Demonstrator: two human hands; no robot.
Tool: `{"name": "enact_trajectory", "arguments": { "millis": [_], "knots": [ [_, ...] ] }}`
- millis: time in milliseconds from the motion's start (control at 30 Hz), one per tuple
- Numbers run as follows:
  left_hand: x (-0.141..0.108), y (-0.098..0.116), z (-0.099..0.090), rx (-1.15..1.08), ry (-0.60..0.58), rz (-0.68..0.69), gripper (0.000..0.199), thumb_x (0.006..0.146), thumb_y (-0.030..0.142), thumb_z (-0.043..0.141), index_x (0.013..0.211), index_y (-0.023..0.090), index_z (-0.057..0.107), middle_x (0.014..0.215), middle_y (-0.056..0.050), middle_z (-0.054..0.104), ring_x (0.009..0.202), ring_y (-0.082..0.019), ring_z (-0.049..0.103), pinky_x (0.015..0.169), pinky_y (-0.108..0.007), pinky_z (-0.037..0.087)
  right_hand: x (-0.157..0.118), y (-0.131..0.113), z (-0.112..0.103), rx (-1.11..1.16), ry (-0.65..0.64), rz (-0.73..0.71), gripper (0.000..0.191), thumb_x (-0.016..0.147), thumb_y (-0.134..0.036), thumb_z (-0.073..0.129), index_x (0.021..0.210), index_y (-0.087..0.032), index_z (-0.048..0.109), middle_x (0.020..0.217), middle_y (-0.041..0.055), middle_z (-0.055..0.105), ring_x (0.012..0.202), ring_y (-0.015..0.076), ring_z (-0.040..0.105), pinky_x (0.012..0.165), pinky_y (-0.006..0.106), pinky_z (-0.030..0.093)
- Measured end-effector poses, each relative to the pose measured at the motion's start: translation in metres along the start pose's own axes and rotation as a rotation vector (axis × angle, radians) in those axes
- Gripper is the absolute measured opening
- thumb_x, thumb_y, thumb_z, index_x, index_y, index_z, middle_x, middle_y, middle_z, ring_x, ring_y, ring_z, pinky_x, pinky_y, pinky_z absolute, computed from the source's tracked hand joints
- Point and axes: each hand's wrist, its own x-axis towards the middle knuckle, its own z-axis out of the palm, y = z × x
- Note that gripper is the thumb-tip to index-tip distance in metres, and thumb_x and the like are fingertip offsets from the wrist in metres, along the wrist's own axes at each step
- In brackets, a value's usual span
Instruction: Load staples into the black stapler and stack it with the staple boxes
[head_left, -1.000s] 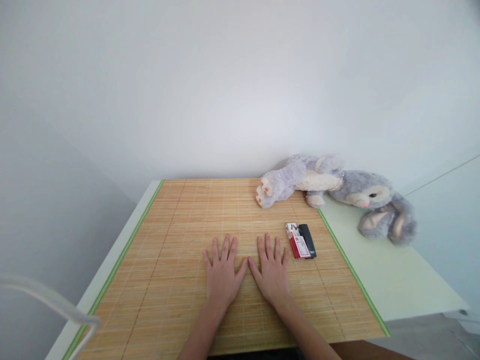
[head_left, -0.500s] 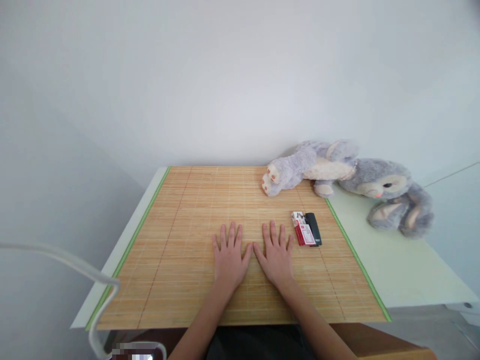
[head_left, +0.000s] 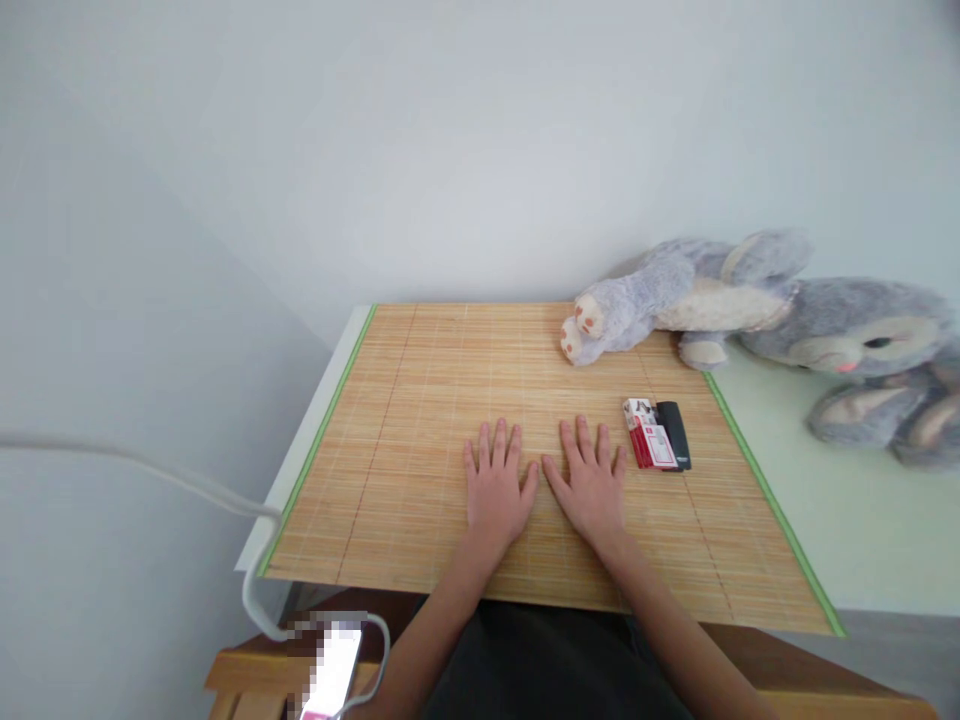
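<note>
My left hand (head_left: 498,492) lies flat on the bamboo mat (head_left: 420,430), palm down with fingers spread. Beside it my right hand (head_left: 592,487) rests the same way, and a small gap separates the two thumbs. Neither hand holds anything. Just right of my right hand's fingers sits a small red and white box (head_left: 649,434). Against the box's right side is a black stapler (head_left: 673,435), partly covered by it.
A grey plush rabbit (head_left: 720,300) lies on its side along the wall, across the mat's back right corner and the white table (head_left: 795,470). A white cable (head_left: 187,480) runs in from the left to a lit phone (head_left: 335,665) below the table edge.
The whole scene has shifted right and slightly up as the head view turned, bringing more of the phone into sight. Both hands keep their flat pose on the mat.
</note>
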Motion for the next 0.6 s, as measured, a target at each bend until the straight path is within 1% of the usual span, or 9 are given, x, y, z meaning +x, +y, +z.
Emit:
{"name": "enact_trajectory", "arguments": {
  "millis": [167, 267, 333, 400, 433, 500, 533, 567, 600],
  "knots": [
    [-0.006, 0.002, 0.000, 0.002, 0.002, -0.007, 0.067, 0.105, 0.050, 0.038, 0.166, 0.030, 0.019, 0.174, -0.001, 0.018, 0.162, -0.033, 0.006, 0.129, -0.064, 0.014, -0.002, -0.001, -0.001, 0.025, 0.016, -0.011, 0.075, 0.104, -0.062, 0.035, 0.167, -0.026, 0.017, 0.176, 0.0041, 0.007, 0.160, 0.0371, 0.000, 0.125, 0.064, 0.004],
    [-0.006, 0.001, 0.001, -0.004, 0.000, -0.010, 0.068, 0.105, 0.052, 0.039, 0.166, 0.031, 0.019, 0.174, 0.000, 0.017, 0.162, -0.032, 0.007, 0.129, -0.064, 0.014, 0.000, -0.001, -0.005, 0.149, 0.040, 0.006, 0.068, 0.104, -0.058, 0.037, 0.163, -0.026, 0.033, 0.173, 0.0052, 0.022, 0.160, 0.0353, 0.008, 0.125, 0.064, 0.006],
    [-0.006, 0.000, 0.000, -0.007, -0.004, -0.007, 0.067, 0.105, 0.053, 0.038, 0.166, 0.031, 0.019, 0.174, 0.001, 0.016, 0.162, -0.031, 0.007, 0.129, -0.062, 0.015, 0.002, 0.001, -0.015, 0.338, 0.073, 0.013, 0.057, 0.106, -0.053, 0.035, 0.151, -0.024, 0.053, 0.163, 0.0079, 0.044, 0.157, 0.0325, 0.023, 0.126, 0.061, 0.011],
    [-0.005, 0.000, 0.000, -0.009, -0.006, -0.008, 0.066, 0.105, 0.053, 0.036, 0.166, 0.031, 0.020, 0.174, 0.001, 0.015, 0.162, -0.030, 0.007, 0.129, -0.061, 0.016, 0.002, 0.007, -0.031, 0.593, 0.090, 0.002, 0.053, 0.107, -0.050, 0.033, 0.130, -0.020, 0.070, 0.142, 0.0113, 0.066, 0.144, 0.0294, 0.046, 0.123, 0.056, 0.027],
    [-0.005, 0.000, 0.000, -0.009, -0.007, -0.010, 0.066, 0.105, 0.052, 0.037, 0.166, 0.031, 0.020, 0.174, 0.001, 0.015, 0.162, -0.030, 0.007, 0.129, -0.061, 0.016, -0.001, 0.011, -0.041, 0.716, 0.075, -0.014, 0.053, 0.107, -0.050, 0.032, 0.120, -0.020, 0.074, 0.130, 0.0120, 0.072, 0.134, 0.0282, 0.057, 0.118, 0.052, 0.037],
    [-0.005, 0.000, 0.000, -0.011, -0.007, -0.016, 0.066, 0.105, 0.052, 0.038, 0.166, 0.032, 0.020, 0.174, 0.001, 0.016, 0.162, -0.029, 0.008, 0.130, -0.061, 0.015, -0.016, 0.023, -0.061, 0.875, -0.019, -0.067, 0.056, 0.106, -0.054, 0.030, 0.111, -0.022, 0.077, 0.116, 0.0122, 0.076, 0.116, 0.0276, 0.068, 0.105, 0.048, 0.050],
    [-0.005, 0.001, 0.000, -0.011, -0.008, -0.018, 0.067, 0.105, 0.051, 0.039, 0.166, 0.032, 0.019, 0.174, 0.001, 0.016, 0.162, -0.030, 0.008, 0.130, -0.061, 0.015, -0.029, 0.031, -0.069, 0.879, -0.091, -0.107, 0.059, 0.105, -0.057, 0.028, 0.112, -0.025, 0.077, 0.117, 0.0123, 0.076, 0.115, 0.0294, 0.068, 0.104, 0.051, 0.051],
    [-0.005, 0.001, 0.001, -0.012, -0.008, -0.017, 0.067, 0.105, 0.051, 0.040, 0.166, 0.032, 0.019, 0.174, 0.001, 0.017, 0.162, -0.030, 0.008, 0.130, -0.061, 0.015, -0.046, 0.039, -0.075, 0.821, -0.159, -0.148, 0.062, 0.104, -0.060, 0.026, 0.118, -0.028, 0.077, 0.123, 0.0132, 0.074, 0.122, 0.0327, 0.065, 0.108, 0.057, 0.047],
    [-0.004, 0.001, 0.001, -0.012, -0.009, -0.015, 0.067, 0.104, 0.050, 0.040, 0.166, 0.032, 0.018, 0.174, 0.001, 0.017, 0.162, -0.030, 0.009, 0.130, -0.062, 0.014, -0.063, 0.047, -0.077, 0.727, -0.146, -0.125, 0.065, 0.102, -0.064, 0.023, 0.125, -0.032, 0.074, 0.131, 0.0136, 0.071, 0.130, 0.0362, 0.060, 0.113, 0.064, 0.039]
  ]
}}
